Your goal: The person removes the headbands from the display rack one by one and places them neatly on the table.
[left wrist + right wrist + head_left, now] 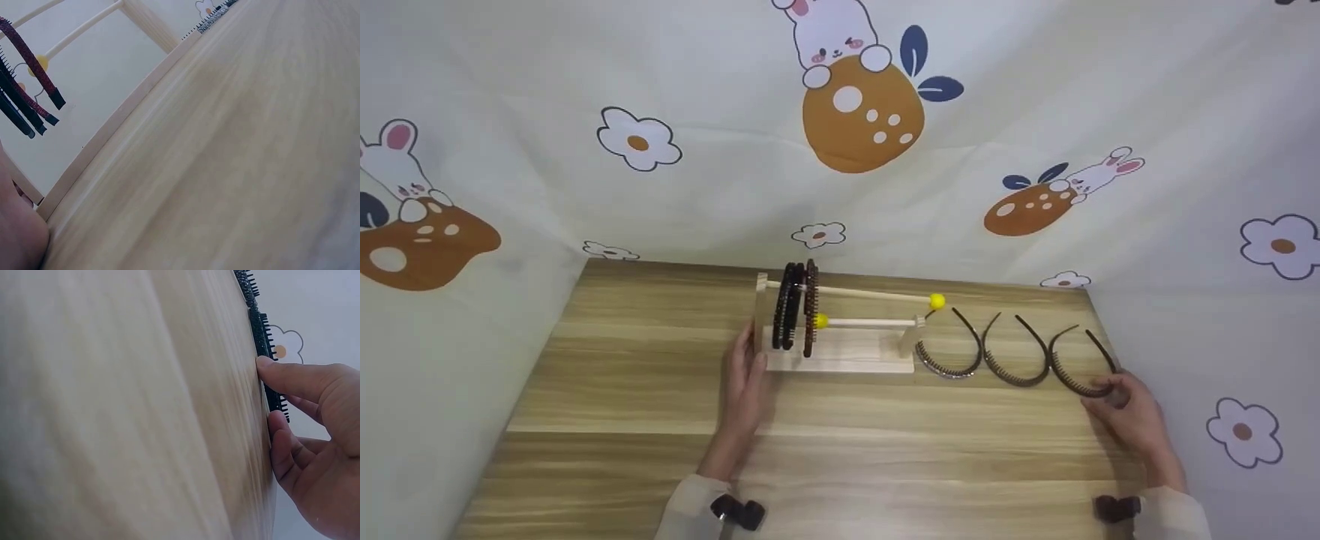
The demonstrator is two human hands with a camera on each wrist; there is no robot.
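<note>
A pale wooden rack (pixel 840 360) with two rods tipped by yellow balls stands at the back of the table. My left hand (pixel 747 382) grips its left end, thumb in front and fingers behind the upright; in the left wrist view only part of that hand (pixel 19 230) shows. Several dark toothed headbands (pixel 787 307) hang at the left of the upper rod, one reddish-brown headband (pixel 810 307) among them. Right of the rack, my right hand (pixel 1136 420) pinches the lower right edge of a dark toothed headband (pixel 1069 381) lying on the table, thumb and fingers around its band (pixel 274 398).
Two more toothed headbands, a middle one (pixel 1012 379) and a left one (pixel 949 371), lie in a row between the rack and the right hand. The wood-grain table (pixel 622 390) meets a patterned cloth (pixel 697 202) along its back and sides.
</note>
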